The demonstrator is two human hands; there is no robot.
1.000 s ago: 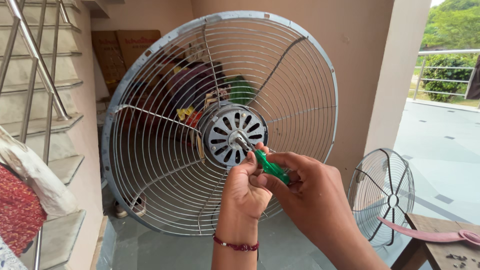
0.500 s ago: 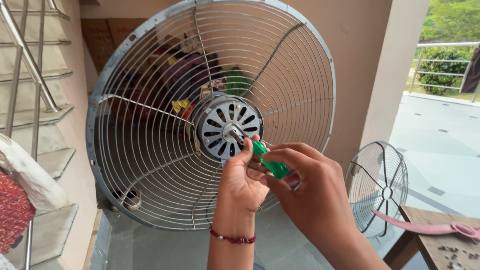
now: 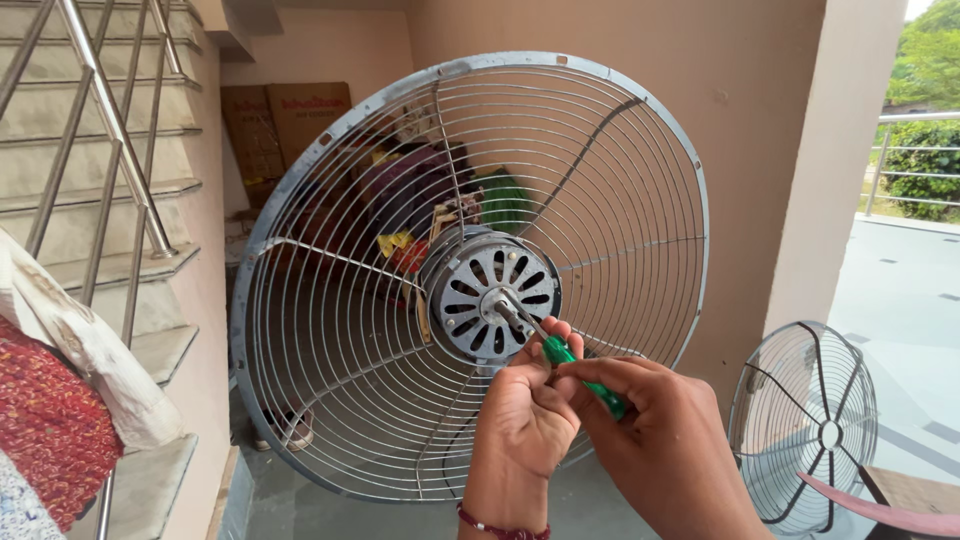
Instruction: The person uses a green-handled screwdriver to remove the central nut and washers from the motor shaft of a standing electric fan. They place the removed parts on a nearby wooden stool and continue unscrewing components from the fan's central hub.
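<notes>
A large round wire fan guard (image 3: pixel 330 330) stands upright before me, with a grey slotted motor housing (image 3: pixel 487 295) at its centre. My right hand (image 3: pixel 665 445) grips a green-handled screwdriver (image 3: pixel 575 370) whose metal shaft points at the motor's hub. My left hand (image 3: pixel 525 415), with a red thread at the wrist, pinches the screwdriver near the top of its handle. Both hands sit just below and to the right of the motor.
A steel stair railing (image 3: pixel 110 130) and steps rise on the left, with red and white cloth (image 3: pixel 50 400) draped low. Cardboard boxes (image 3: pixel 285 125) stand behind the guard. A smaller fan guard (image 3: pixel 805 420) and a wooden table corner (image 3: pixel 905 495) lie at lower right.
The view has shifted, so the guard and motor sit more to the right. Both hands stay on the screwdriver at the hub, tilted slightly differently.
</notes>
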